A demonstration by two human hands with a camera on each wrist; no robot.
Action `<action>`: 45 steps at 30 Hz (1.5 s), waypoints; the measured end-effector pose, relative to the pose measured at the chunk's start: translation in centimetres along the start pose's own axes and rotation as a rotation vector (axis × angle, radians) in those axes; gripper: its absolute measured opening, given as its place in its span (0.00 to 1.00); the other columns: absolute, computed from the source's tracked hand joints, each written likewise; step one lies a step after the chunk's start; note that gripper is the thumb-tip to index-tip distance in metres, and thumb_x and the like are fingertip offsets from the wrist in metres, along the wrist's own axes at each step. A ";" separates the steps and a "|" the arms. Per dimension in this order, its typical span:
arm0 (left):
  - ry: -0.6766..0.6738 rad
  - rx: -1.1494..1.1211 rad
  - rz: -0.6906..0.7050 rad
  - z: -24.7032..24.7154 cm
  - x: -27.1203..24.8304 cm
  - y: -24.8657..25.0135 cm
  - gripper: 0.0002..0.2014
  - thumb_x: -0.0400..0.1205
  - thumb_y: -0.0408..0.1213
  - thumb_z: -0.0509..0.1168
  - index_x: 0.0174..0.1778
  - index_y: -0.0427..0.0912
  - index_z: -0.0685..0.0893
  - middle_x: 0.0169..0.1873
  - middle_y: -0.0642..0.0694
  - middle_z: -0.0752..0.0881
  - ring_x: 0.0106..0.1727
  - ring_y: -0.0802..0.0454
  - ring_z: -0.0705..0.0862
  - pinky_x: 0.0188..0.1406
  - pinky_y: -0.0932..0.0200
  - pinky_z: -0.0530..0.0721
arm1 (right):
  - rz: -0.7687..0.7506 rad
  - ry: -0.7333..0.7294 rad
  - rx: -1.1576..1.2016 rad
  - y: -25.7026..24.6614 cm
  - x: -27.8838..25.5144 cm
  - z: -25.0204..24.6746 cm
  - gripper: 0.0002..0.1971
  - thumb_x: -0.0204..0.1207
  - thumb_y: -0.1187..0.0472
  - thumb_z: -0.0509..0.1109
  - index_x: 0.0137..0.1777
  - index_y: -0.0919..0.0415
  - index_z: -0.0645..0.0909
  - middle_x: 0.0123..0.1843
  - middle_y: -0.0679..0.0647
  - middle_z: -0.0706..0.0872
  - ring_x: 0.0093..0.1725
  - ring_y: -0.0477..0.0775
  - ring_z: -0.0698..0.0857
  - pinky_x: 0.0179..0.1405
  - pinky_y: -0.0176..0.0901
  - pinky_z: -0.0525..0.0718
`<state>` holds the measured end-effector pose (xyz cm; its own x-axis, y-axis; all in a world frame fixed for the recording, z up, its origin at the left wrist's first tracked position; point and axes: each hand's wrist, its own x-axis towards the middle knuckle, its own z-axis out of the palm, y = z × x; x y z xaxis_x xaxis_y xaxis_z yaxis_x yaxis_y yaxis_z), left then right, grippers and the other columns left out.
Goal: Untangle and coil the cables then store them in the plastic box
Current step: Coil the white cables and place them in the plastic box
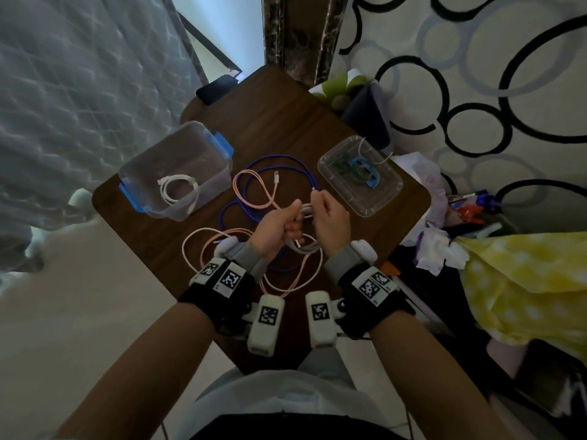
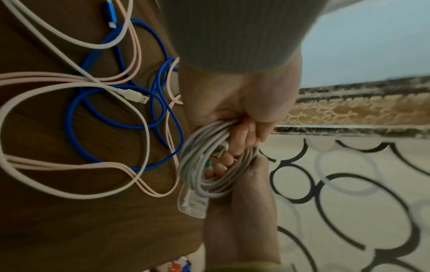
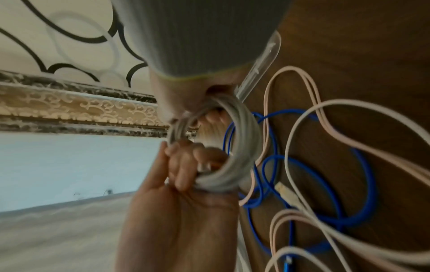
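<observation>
Both my grips curl round the grey cable coil (image 1: 301, 242), left hand (image 1: 279, 227) and right hand (image 1: 330, 220), above the tabletop (image 1: 273, 122). Loosening either could spring the loops back into the blue cable (image 1: 286, 160) tangle before reaching the plastic box (image 1: 152, 160).

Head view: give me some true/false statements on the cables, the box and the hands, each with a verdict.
1. Both hands hold the grey coil. True: the left hand and right hand both grip it.
2. The box is empty. False: a coiled white cable lies in it.
3. The blue cable lies loose on the table. True.
4. The pink cable is neatly coiled. False: it sprawls in loose loops, crossing the blue cable.
5. The lid is clipped on the box. False: it lies on the table, right of the cables, holding small bands.
</observation>
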<state>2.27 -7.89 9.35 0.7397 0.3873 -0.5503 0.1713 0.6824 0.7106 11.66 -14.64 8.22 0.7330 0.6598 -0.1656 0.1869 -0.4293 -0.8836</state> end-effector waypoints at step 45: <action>-0.238 0.514 0.214 1.3 -1.4 5.0 0.05 0.67 0.31 0.63 0.38 0.41 0.79 0.28 0.49 0.79 0.30 0.58 0.76 0.34 0.64 0.76 | -0.337 -0.282 -0.073 -5.7 0.0 -6.6 0.06 0.77 0.64 0.69 0.49 0.68 0.82 0.44 0.66 0.86 0.43 0.60 0.85 0.47 0.50 0.82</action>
<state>2.90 -5.81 14.23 0.9077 0.2928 -0.3006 0.2513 0.1944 0.9482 14.92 -16.26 16.20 0.4178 0.9085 0.0046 0.4383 -0.1972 -0.8769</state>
